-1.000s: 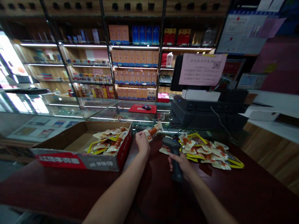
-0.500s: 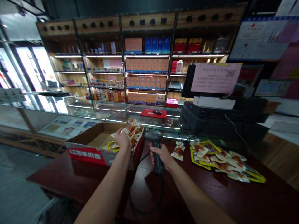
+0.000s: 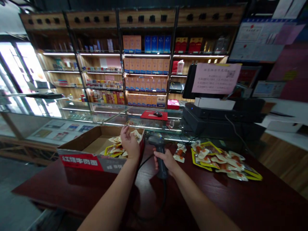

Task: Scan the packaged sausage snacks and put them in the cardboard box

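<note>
My right hand [image 3: 165, 159] is wrapped round the handle of a dark barcode scanner [image 3: 161, 163], whose head points away from me toward the glass counter. My left hand [image 3: 129, 141] is raised over the right side of an open cardboard box [image 3: 80, 162], fingers loosely curved and nothing visible in them. Inside the box, beneath and around that hand, lie packaged snack packets [image 3: 115, 150], partly hidden by it. A single snack packet [image 3: 180, 153] lies on the table right of the scanner. Farther right spreads a pile of snack packets [image 3: 223, 162], some yellow-edged.
The dark red table [image 3: 96, 189] bears all this. Behind it run a glass counter [image 3: 113, 110] and a red mat [image 3: 154, 115] with a mouse. A monitor [image 3: 190, 80] with a pink notice stands at the back right. The scanner's cable [image 3: 164, 195] loops toward me.
My left hand has let go of a snack packet and lifted slightly, its fingers now pointing up. My right hand keeps the scanner in much the same place. The view has turned slightly right.
</note>
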